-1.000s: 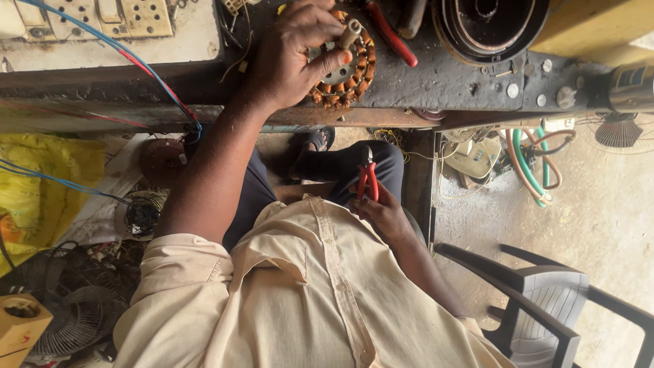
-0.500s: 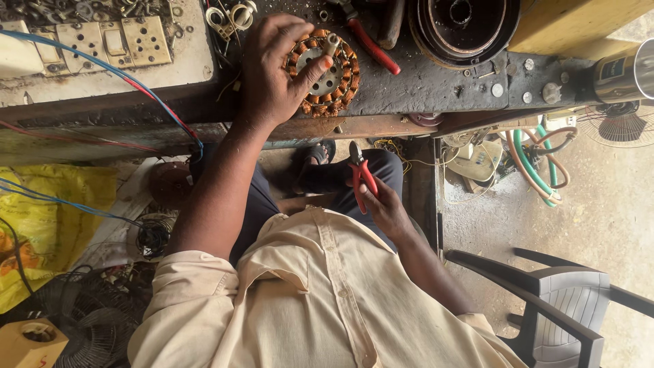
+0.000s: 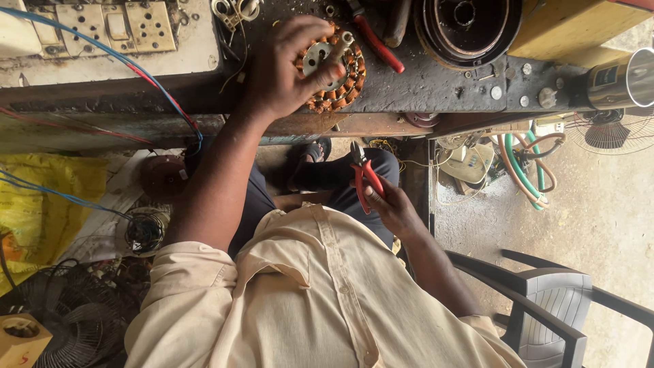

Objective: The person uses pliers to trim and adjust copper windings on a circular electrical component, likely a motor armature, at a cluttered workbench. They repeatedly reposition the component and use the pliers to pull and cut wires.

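On the workbench edge, left hand (image 3: 283,68) clamped over copper-wound stator (image 3: 330,68) (lying flat); lower down near the lap, right hand (image 3: 395,211) gripping red-handled pliers (image 3: 364,178), well apart, tips aimed benchward.

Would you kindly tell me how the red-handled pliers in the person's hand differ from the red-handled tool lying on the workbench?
The pliers are held in the right hand over the lap, metal jaws pointing up. The red-handled tool lies loose and slanted on the workbench, its head cut off by the picture's top edge. Both have red grips.
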